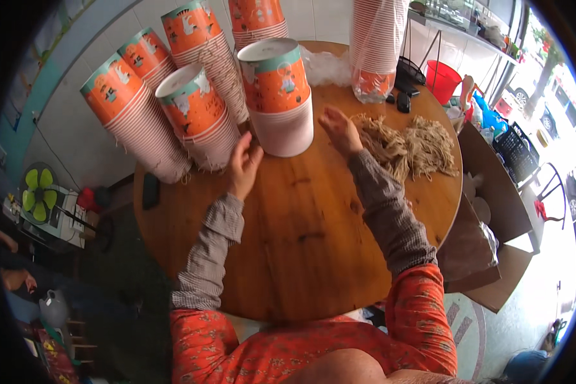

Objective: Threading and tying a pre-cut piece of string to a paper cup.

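We list first the fingers: those of the left hand (242,163) are loosely spread and hold nothing, the tips just beside the base of the nearest stack of paper cups (279,96). The right hand (340,130) is likewise open, fingers fanned and slightly curled, gripping nothing — it hovers between that same stack and the pile of tan twine pieces (406,146), close to both.

The stack stands upright near the middle of the round wooden bench (301,243), orange-and-teal printed cups nested over pale rims. To its left we note four more leaning stacks of cups (163,102), tilted against one another toward the white wall. Behind, a tall bagged column of cups (376,48) stands at the bench's far edge, with crumpled clear plastic (326,67) beside it.

Further out: a red bucket (441,80) beyond the bench on the right, a brown cardboard box (486,211) below it, and a small green fan (38,192) at the far left.
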### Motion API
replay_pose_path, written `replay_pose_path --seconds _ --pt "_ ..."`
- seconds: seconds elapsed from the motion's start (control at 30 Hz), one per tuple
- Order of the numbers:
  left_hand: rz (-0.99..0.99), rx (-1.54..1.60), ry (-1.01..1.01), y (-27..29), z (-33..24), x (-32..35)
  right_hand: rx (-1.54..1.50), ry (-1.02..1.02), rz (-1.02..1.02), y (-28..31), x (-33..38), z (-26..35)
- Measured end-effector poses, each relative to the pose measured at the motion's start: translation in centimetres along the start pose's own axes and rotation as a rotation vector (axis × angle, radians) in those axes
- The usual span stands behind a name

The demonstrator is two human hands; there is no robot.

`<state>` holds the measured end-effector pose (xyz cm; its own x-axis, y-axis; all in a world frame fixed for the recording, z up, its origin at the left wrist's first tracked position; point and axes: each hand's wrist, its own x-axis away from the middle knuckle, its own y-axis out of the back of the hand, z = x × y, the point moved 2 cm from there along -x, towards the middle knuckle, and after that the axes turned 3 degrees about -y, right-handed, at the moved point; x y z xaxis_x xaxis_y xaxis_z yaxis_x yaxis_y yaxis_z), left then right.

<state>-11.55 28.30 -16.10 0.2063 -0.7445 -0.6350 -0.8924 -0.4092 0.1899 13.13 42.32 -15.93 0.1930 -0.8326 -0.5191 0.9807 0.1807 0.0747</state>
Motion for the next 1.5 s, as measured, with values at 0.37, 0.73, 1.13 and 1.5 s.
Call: replay_pose_path --seconds 0.37,0.73,1.13,1.5 --pt "-0.011 -0.166 0.003 2.6 -5.8 -18.2 0.057 0.046 0.210 -4.2 -16.1 11.6" --pt "-0.055 -0.228 -0.259 4.0 -12.5 -20.8 -0.171 0.153 0.215 -3.9 -17.4 19.6" --pt "0.384 0.636 0.367 4.2 -11.1 1.1 0.374 0.086 0.301 -0.2 4.9 17.5" --pt "-0.074 0.012 0.290 5.2 -10.5 11.6 0.975 -0.170 0.006 5.4 10.4 1.7"
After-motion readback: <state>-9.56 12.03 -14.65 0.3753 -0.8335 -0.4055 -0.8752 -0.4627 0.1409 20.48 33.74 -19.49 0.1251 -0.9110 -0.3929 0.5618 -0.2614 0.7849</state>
